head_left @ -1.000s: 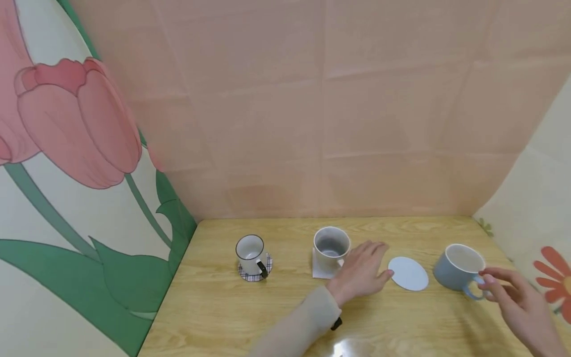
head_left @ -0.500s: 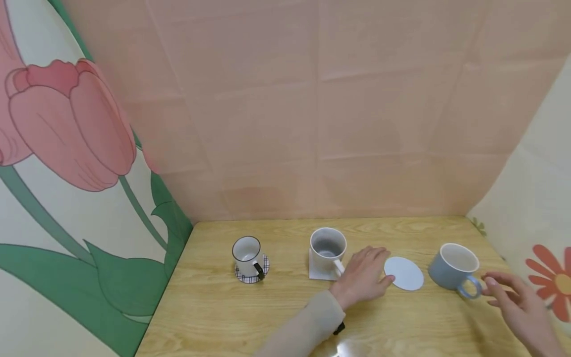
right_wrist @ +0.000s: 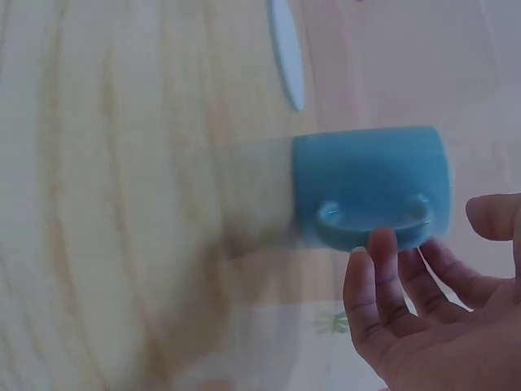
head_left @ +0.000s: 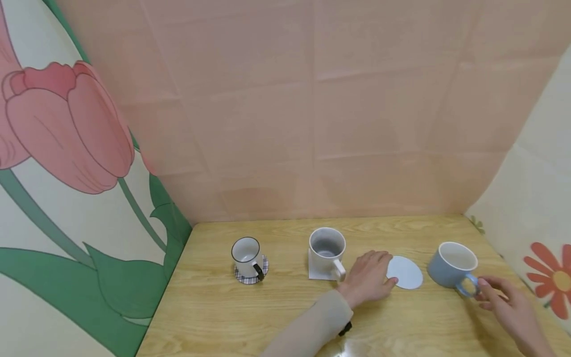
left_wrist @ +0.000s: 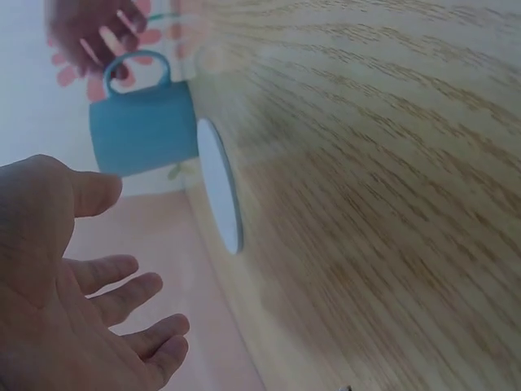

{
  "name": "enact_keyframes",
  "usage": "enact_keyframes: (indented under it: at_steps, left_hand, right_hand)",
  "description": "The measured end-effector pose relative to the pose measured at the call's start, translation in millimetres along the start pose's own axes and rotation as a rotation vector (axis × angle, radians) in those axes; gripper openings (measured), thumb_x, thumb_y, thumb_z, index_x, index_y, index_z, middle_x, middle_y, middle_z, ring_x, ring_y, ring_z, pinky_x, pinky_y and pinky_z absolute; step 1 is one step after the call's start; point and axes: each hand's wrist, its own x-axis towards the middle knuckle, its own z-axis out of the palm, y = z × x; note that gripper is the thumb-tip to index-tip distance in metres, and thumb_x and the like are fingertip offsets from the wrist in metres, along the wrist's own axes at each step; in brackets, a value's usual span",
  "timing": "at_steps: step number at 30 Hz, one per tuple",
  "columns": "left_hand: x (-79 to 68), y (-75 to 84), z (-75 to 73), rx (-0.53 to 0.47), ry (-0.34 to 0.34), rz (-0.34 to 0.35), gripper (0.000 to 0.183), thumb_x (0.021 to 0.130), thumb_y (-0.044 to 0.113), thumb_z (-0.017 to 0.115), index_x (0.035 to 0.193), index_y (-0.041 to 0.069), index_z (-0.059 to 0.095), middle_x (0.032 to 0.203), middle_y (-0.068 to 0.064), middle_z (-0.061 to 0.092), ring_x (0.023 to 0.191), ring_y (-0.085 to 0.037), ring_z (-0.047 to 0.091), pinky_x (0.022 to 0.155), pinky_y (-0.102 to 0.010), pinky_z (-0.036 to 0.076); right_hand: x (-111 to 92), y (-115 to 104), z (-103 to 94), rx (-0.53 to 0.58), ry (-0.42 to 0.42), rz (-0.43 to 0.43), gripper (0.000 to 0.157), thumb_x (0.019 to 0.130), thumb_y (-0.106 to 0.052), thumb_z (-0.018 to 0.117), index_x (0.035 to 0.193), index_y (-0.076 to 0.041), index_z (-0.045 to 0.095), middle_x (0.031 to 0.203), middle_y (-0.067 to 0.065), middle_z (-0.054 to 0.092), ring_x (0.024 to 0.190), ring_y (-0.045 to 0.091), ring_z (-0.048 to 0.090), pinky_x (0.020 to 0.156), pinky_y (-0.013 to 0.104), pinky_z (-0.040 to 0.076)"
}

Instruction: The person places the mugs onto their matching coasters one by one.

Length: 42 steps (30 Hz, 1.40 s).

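A white round coaster (head_left: 407,272) lies flat on the table. Over its left edge hovers my left hand (head_left: 367,278), fingers spread; the left wrist view shows nothing between its fingers (left_wrist: 130,297). Just right of the coaster stands a light blue mug (head_left: 447,271), upright on the bare wood, its handle (head_left: 467,286) turned toward my right hand (head_left: 508,305). In the right wrist view, the fingertips (right_wrist: 383,244) of that hand are at the handle's outer side, bent slightly, while the thumb (right_wrist: 492,217) stays apart from the mug.
Left of my left hand, a white mug (head_left: 327,255) sits on a square white coaster (head_left: 317,271). Farther left, a black-rimmed white mug (head_left: 247,258) rests on a round plaid coaster (head_left: 251,279). A pink backdrop (head_left: 267,124) and flowered side panels border the wooden table (head_left: 214,317).
My left hand has shifted right, to the coaster's edge. My right hand drew back slightly from the blue mug's handle, then came to it again. The view has turned a little.
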Motion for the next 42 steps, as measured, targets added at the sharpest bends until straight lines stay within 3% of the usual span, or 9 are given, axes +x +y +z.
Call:
enact_keyframes:
  at_steps: [2,5,10,12,14,19,23,33,42]
  left_hand:
    - [3.1,1.2,3.6,0.013,0.001,-0.004,0.060,0.107,0.055,0.056,0.158,0.025,0.049,0.160,0.012,0.051,0.149,-0.008,0.048,0.125,-0.028,0.040]
    - [7.4,2.3,8.8,0.025,0.013,-0.007,0.059,0.107,0.055,0.055,0.158,0.025,0.049,0.159,0.011,0.052,0.149,-0.009,0.048,0.125,-0.028,0.040]
    - [11.8,4.5,15.5,-0.020,0.017,-0.031,0.058,0.106,0.054,0.057,0.156,0.025,0.051,0.159,0.010,0.053,0.148,-0.011,0.050,0.122,-0.029,0.044]
    - [13.0,5.9,18.0,-0.043,0.017,-0.038,0.058,0.106,0.054,0.058,0.155,0.024,0.052,0.158,0.010,0.053,0.147,-0.011,0.050,0.120,-0.029,0.045]
    - [14.0,7.2,20.8,-0.061,0.020,-0.043,0.057,0.106,0.053,0.059,0.154,0.024,0.053,0.157,0.009,0.054,0.145,-0.010,0.052,0.118,-0.028,0.047]
    - [17.0,8.7,26.1,-0.062,0.022,-0.056,0.057,0.106,0.053,0.059,0.153,0.022,0.054,0.156,0.009,0.055,0.144,-0.009,0.052,0.118,-0.025,0.046]
    - [19.5,8.3,29.2,-0.072,0.010,-0.071,0.057,0.106,0.052,0.058,0.154,0.020,0.053,0.156,0.008,0.055,0.146,-0.007,0.050,0.120,-0.021,0.042]
    - [28.5,7.5,40.8,-0.016,-0.043,-0.071,0.063,0.106,0.053,0.058,0.157,0.019,0.049,0.161,0.008,0.051,0.151,-0.006,0.045,0.131,-0.023,0.026]
    - [23.1,8.7,53.6,-0.002,-0.080,-0.099,0.061,0.105,0.052,0.059,0.158,0.022,0.050,0.168,0.010,0.044,0.157,-0.018,0.041,0.128,-0.030,0.037]
  right_hand:
    - [1,4,1.7,-0.016,-0.025,0.027,0.051,0.113,-0.039,0.052,0.126,0.010,0.056,0.087,-0.026,0.067,0.075,0.001,0.071,0.063,0.021,0.062]
    - [4,9,5.1,0.002,-0.047,0.049,0.048,0.113,-0.039,0.054,0.122,0.007,0.061,0.087,-0.024,0.069,0.075,0.002,0.071,0.063,0.022,0.062]
    - [7,15,10.2,0.122,-0.098,0.062,0.023,0.114,-0.036,0.052,0.111,-0.025,0.072,0.094,-0.033,0.069,0.080,0.000,0.070,0.067,0.025,0.065]
    - [7,17,11.7,0.171,-0.113,0.057,0.023,0.115,-0.034,0.050,0.106,-0.039,0.070,0.096,-0.034,0.070,0.081,0.001,0.072,0.067,0.024,0.065]
    - [7,20,12.9,0.245,-0.133,0.048,0.029,0.115,-0.031,0.048,0.103,-0.042,0.071,0.096,-0.030,0.073,0.081,0.003,0.074,0.067,0.024,0.065]
    - [7,24,15.5,0.501,-0.214,0.007,0.038,0.117,-0.020,0.044,0.105,-0.029,0.079,0.098,-0.014,0.081,0.082,0.010,0.078,0.068,0.027,0.066]
    - [7,24,17.1,0.589,-0.265,-0.004,0.041,0.118,-0.017,0.040,0.107,-0.021,0.079,0.099,-0.008,0.081,0.083,0.012,0.078,0.069,0.030,0.067]
    - [13,19,13.3,0.501,-0.293,0.037,0.047,0.119,-0.021,0.031,0.103,-0.004,0.072,0.092,0.001,0.077,0.080,0.014,0.074,0.063,0.031,0.063]
    - [13,9,17.8,0.334,-0.197,0.173,0.052,0.118,-0.036,0.036,0.085,-0.001,0.056,0.073,-0.002,0.061,0.067,0.011,0.062,0.056,0.027,0.051]
